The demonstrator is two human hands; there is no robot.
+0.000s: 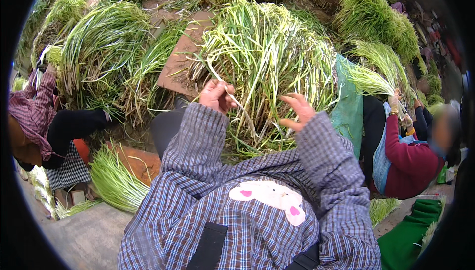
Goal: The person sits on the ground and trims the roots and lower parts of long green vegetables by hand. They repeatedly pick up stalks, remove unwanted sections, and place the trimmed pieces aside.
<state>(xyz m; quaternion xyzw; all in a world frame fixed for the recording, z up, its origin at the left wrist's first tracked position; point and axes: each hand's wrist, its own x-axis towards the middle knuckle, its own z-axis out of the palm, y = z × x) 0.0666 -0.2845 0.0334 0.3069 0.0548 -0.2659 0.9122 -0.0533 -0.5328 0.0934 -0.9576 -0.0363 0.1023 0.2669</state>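
Note:
My left hand (218,96) pinches one pale, long-stemmed green vegetable stalk (243,109) between thumb and fingers. The white stem slants down to the right from that hand, with its lower end over the pile. To the right, my right hand (298,111) is raised with its fingers apart and nothing in it. Both hands are above the near side of a large heap of leafy stalks (271,47), whose green and yellowish leaves lie over pale stems and brown, withered bits.
A brown board (182,60) and a green sheet (345,103) flank the heap. Another heap (104,47) stands left. A trimmed bundle (115,181) lies lower left, by an orange-brown board (139,162). Co-workers sit at left (33,114) and right (412,158), the right one holding stalks. Green cloth (412,233) lies lower right.

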